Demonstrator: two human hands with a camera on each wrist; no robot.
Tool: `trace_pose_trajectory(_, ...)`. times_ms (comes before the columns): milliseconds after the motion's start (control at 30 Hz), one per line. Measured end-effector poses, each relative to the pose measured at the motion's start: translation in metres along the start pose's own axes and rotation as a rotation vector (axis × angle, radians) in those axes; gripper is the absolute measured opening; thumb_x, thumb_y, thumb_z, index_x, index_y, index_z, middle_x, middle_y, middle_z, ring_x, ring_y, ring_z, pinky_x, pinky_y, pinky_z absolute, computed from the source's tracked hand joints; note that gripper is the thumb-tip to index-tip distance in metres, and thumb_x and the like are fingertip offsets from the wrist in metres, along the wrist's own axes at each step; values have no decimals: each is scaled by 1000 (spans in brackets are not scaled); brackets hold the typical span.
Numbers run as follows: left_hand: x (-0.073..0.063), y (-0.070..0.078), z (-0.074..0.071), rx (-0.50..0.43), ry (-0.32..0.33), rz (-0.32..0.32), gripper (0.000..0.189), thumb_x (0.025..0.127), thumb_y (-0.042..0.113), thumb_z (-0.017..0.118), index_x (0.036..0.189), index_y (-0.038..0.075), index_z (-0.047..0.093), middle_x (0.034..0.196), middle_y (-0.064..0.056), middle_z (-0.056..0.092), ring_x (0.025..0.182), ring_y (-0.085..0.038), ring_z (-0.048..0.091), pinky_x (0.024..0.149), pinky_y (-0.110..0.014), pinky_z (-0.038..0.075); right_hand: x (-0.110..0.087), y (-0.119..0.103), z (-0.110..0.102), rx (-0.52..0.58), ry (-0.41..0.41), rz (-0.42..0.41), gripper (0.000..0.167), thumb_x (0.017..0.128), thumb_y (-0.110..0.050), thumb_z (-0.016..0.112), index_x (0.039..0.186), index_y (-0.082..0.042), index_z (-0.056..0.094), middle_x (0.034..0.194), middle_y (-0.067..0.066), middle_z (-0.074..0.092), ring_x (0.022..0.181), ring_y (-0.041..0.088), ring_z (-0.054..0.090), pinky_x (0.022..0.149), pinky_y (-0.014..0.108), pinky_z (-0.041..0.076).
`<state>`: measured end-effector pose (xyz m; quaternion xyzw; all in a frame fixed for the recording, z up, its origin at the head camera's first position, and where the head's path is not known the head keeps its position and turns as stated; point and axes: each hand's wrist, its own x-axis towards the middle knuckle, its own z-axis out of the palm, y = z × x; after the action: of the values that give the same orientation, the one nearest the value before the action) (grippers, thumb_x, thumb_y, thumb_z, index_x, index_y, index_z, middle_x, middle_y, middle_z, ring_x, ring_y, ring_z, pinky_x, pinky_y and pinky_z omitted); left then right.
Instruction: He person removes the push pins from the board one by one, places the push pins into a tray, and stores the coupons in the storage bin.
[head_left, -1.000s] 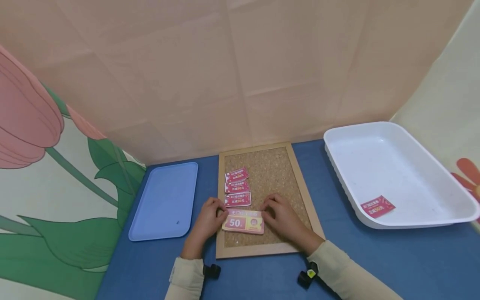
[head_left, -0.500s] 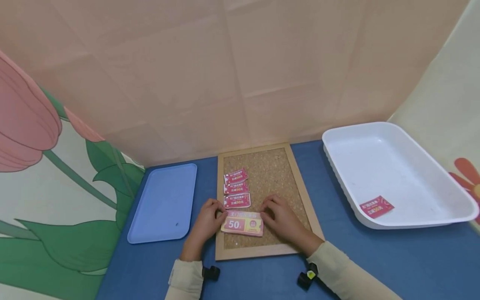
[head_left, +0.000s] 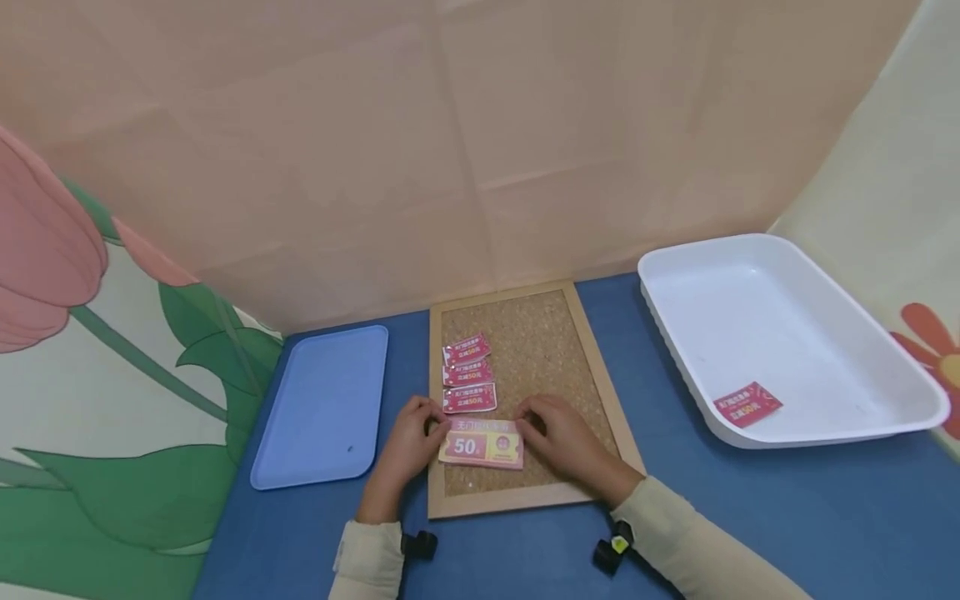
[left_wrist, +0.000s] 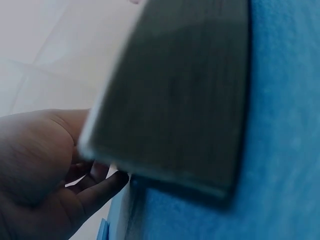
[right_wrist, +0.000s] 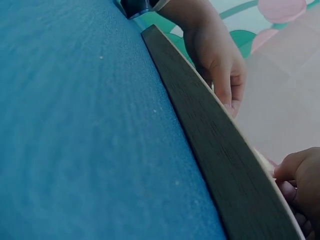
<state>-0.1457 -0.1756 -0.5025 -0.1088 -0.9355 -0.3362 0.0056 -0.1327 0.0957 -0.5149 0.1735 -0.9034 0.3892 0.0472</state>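
A small stack of pink-and-yellow coupons (head_left: 480,446), printed with a 50, lies near the lower end of a wood-framed cork board (head_left: 540,358). My left hand (head_left: 408,442) pinches its upper left corner with thumb and fingers, while the right hand (head_left: 566,442) pinches the upper right one. Above the stack, three red coupons (head_left: 468,398) form a column along the board's left side. The left wrist view has the board's wooden edge (left_wrist: 175,100) in front, partly covering the left hand (left_wrist: 45,170). Both hands appear in the right wrist view beyond that edge, the right hand (right_wrist: 302,185) being nearer.
Left of the board lies a shallow blue tray (head_left: 322,400) with a tiny dark speck in it. On the right stands a deep white tray (head_left: 765,317) holding one red coupon (head_left: 747,404). Blue cloth (head_left: 517,558) covers the table, and a beige curtain (head_left: 375,167) hangs behind.
The head view has shifted slightly, so the whole scene sits a little further left. Both hands keep their places at the coupon stack's corners.
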Motion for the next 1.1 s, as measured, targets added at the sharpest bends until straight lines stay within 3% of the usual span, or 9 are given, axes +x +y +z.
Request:
trace_pose_trajectory(267,-6,3,-14,-62,-17,-33,8,94,24,67,91,17,65,104,1,56,92,-15,55,81,-37,49,2,-3,2,76,2,31,3,95,-24,64,93,-26,66,89,-16,60,82,5,55,74,31,48)
trace_pose_trajectory(600,-21,5,-27,-21,60,-67,8,92,22,69,93,15,66,99,2,60,96,-16,60,86,-37,51,-5,7,-9,129,9,47,5,97,-25,61,95,-26,65,88,-15,61,80,6,56,71,30,49)
trace_pose_trajectory(767,-26,6,-35,-35,89,-59,10,92,21,69,93,13,65,97,3,60,97,-15,60,88,-37,51,-12,13,-26,132,47,46,11,98,-29,60,95,-20,66,87,-13,63,79,7,58,70,30,50)
trace_pose_trajectory(1100,-32,7,-48,-27,95,-59,5,93,19,68,94,15,65,96,4,61,96,-14,60,86,-37,52,-25,16,-78,87,114,5,4,95,-21,65,97,-18,66,86,-9,65,79,10,61,68,29,51)
